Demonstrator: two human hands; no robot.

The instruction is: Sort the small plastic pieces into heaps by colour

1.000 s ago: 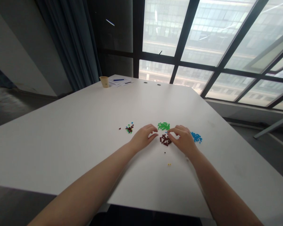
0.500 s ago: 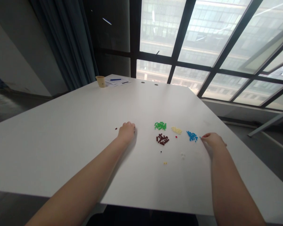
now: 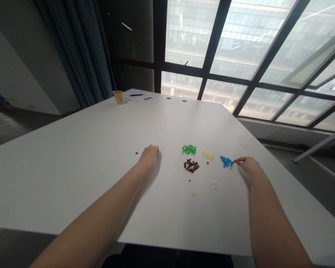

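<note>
Hands moved apart from the middle piles: left grip (image 3: 149,158) curled on the bench (image 3: 80,163), can't tell if holding anything; right grip (image 3: 248,166) stretched open, fingertips just beside the blue pieces (image 3: 226,161).

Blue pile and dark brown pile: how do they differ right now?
The blue pile is bright, while the dark brown pile is nearly maroon. The blue pile's pieces look smaller and trail diagonally; the dark brown pile's look longer and lie in a criss-cross clump. The right hand's finger reaches the blue pile, not the dark brown pile. Both are small pieces lying on the white table.
</note>
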